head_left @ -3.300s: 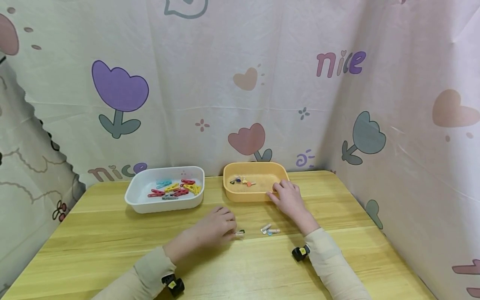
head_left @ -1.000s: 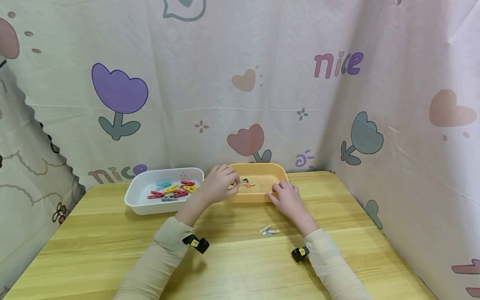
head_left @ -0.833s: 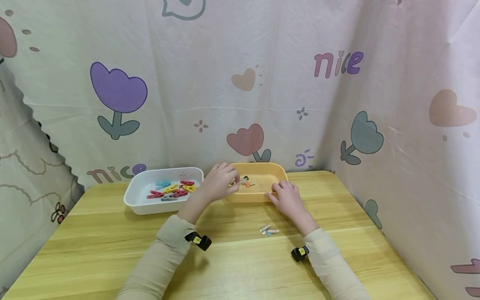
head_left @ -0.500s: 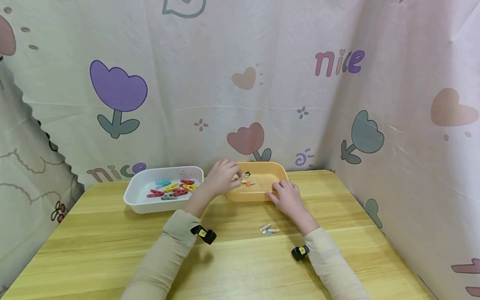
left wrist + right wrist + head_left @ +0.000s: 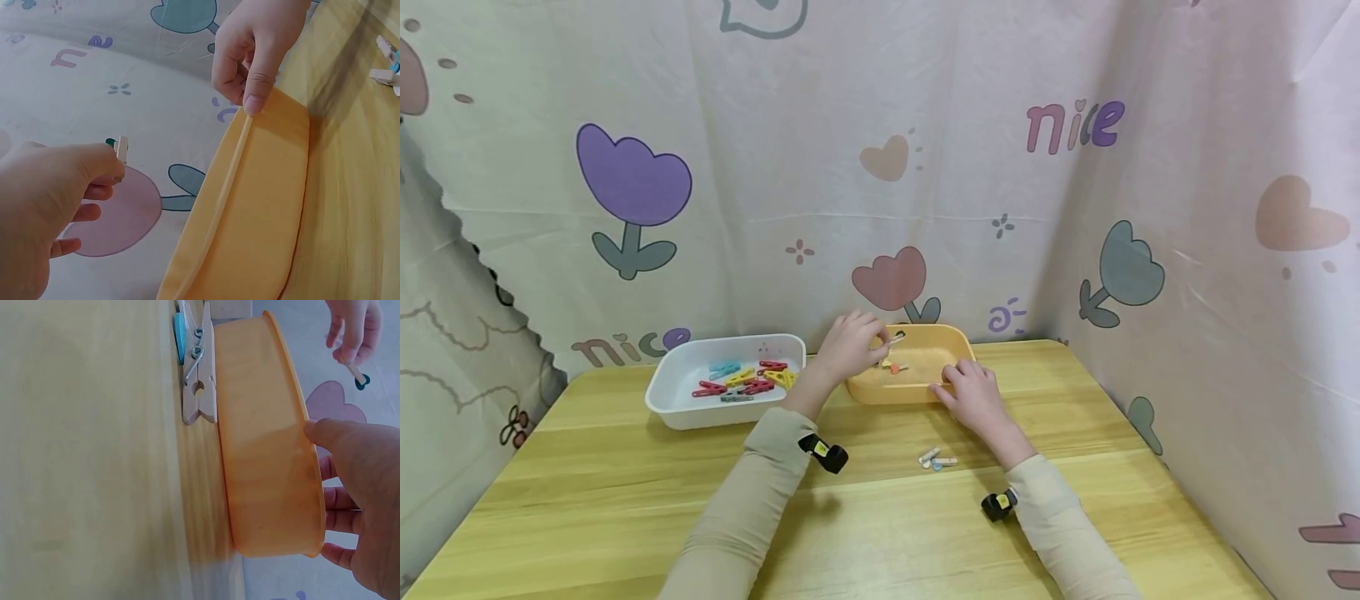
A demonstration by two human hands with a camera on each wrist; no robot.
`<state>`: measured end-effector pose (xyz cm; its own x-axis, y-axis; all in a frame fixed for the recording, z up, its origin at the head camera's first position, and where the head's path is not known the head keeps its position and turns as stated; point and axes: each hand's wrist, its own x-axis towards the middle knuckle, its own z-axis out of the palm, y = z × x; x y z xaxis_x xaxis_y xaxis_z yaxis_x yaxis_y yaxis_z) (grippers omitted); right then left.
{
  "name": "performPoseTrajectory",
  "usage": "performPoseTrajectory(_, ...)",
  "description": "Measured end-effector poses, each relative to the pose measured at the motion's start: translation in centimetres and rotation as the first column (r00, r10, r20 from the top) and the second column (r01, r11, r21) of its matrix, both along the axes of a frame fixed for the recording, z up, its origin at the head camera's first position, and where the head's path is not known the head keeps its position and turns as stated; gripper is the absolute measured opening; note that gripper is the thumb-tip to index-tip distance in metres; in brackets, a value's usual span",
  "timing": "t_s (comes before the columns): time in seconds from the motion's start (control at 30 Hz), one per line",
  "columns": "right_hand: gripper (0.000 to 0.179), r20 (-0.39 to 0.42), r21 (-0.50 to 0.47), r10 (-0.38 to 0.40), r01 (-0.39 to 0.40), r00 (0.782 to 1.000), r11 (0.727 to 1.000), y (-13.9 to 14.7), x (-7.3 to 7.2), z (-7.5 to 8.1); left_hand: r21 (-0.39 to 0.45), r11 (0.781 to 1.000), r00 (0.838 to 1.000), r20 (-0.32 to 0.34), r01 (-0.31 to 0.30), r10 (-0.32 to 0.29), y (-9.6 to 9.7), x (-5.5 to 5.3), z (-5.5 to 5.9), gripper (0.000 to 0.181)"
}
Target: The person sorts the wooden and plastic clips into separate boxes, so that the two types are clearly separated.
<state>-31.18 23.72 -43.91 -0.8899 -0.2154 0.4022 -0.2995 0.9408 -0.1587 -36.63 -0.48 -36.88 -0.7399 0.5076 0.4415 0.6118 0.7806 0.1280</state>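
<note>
My left hand (image 5: 852, 343) pinches a small wooden clothespin (image 5: 122, 150) between thumb and forefinger, above the back left part of the yellow bin (image 5: 891, 395). A dark green heart-shaped piece sits at the clothespin's end, clearest in the right wrist view. My right hand (image 5: 979, 398) grips the bin's front right rim, its thumb (image 5: 322, 431) outside and its other fingers over the inner side. Inside the bin lie several small decorated clothespins, one with an orange piece (image 5: 896, 367). On the table before the bin are two more wooden clothespins (image 5: 946, 462), one with a blue piece.
A white tray (image 5: 718, 418) stands left of the bin, holding red, yellow, blue and grey plastic clips (image 5: 752, 387). Behind both containers hangs a printed cloth (image 5: 760, 283). The wooden table (image 5: 910, 533) stretches toward me.
My left hand has lifted a clothespin from the table and brought it over the bin, then shifted slightly up and right. The right hand keeps its hold on the rim.
</note>
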Motion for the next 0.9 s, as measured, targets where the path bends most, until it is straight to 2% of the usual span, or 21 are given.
performPoseTrajectory(0.23,0.03,0.01,0.003,-0.004,0.004,1.0,1.0,0.0,0.1,0.0,0.051,0.998,0.999,0.013,-0.031,0.03,0.8,-1.0,-0.4,0.01)
performPoseTrajectory(0.53,0.029,0.014,0.0,-0.005,0.005,1.0,1.0,0.1,0.1,0.0,0.047,0.997,0.998,0.002,-0.066,0.066,2.2,-1.9,-1.0,0.012)
performPoseTrajectory(0.9,0.029,-0.001,0.006,0.004,-0.004,1.0,1.0,0.1,0.1,0.0,0.053,0.988,0.988,0.054,-0.146,0.143,3.9,-2.5,-1.1,0.018)
